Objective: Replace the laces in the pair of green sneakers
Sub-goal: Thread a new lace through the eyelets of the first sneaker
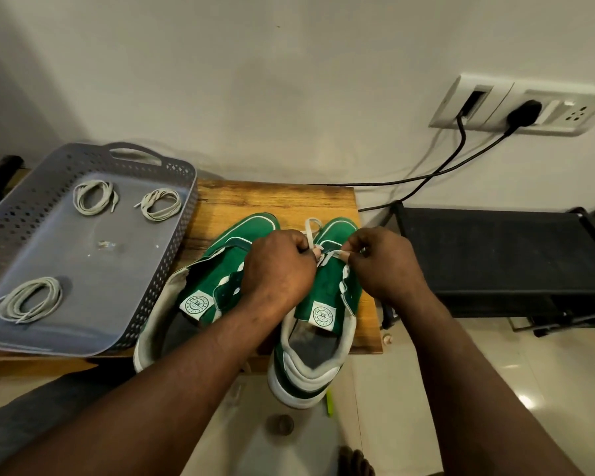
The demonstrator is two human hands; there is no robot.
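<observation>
Two green sneakers with white soles stand side by side on a small wooden table (282, 197), heels toward me. My hands work over the right sneaker (323, 324), near its toe-end eyelets. My left hand (279, 266) pinches a white lace (310, 231) that loops up above the shoe. My right hand (382, 262) pinches the other part of that lace close to the eyelets. The left sneaker (203, 286) lies partly under my left forearm, its tongue pulled open. Three coiled pale laces, one of them (31, 298) nearest me, rest in a grey basket.
The grey perforated basket (172, 255) sits left of the sneakers and overhangs the table. A black rack (495, 252) stands to the right. Two black cables (426, 176) run from a wall socket plate (522, 104) behind the table. Tiled floor lies below.
</observation>
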